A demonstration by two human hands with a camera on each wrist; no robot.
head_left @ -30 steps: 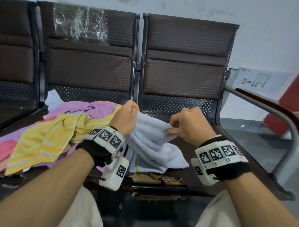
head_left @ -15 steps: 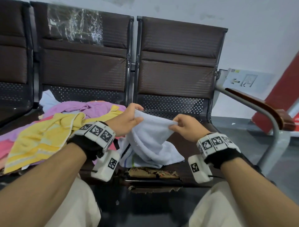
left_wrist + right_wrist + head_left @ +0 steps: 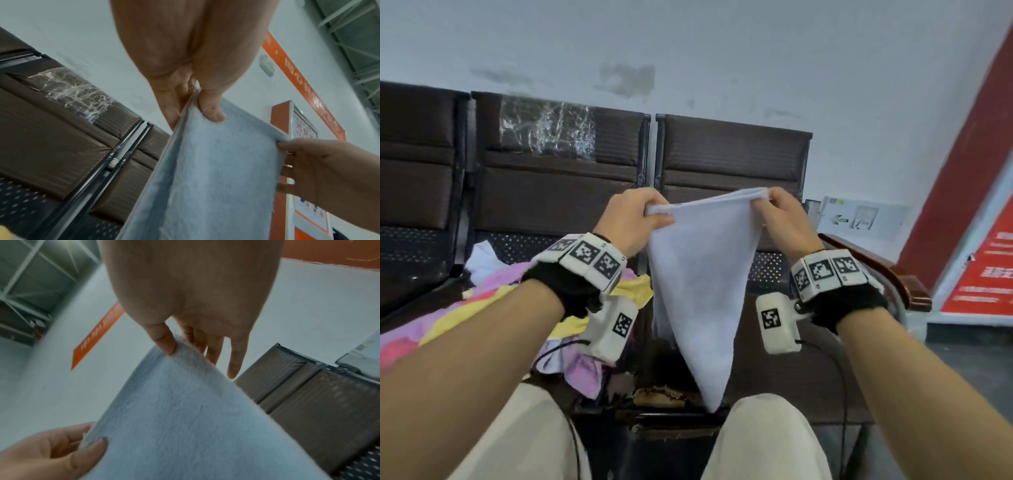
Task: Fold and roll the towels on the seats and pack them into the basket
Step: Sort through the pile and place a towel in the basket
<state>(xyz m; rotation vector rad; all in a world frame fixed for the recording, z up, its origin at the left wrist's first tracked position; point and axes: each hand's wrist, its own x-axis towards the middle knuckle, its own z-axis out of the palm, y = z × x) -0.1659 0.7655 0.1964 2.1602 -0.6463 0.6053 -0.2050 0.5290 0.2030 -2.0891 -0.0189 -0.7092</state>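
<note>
A pale blue towel (image 3: 698, 284) hangs in the air in front of the right seat, its lower point dangling near my knees. My left hand (image 3: 650, 214) pinches its top left corner between thumb and fingers. My right hand (image 3: 763, 200) pinches the top right corner, and the upper edge stretches taut between them. The left wrist view shows the towel (image 3: 207, 181) under my left hand (image 3: 202, 105) with its thumb pressed on it. In the right wrist view the towel (image 3: 180, 415) is pinched by my right hand (image 3: 174, 344). No basket is in view.
A heap of towels (image 3: 493, 301) in purple, yellow, pink and white lies on the middle seat. The dark brown seats (image 3: 729, 161) stand against a pale wall. A metal armrest (image 3: 876, 270) with a wooden top runs at the right, beside a red sign (image 3: 986, 263).
Both hands have lifted the pale blue towel off the right seat and spread apart, so it now hangs stretched by its top corners. The head view has tilted upward.
</note>
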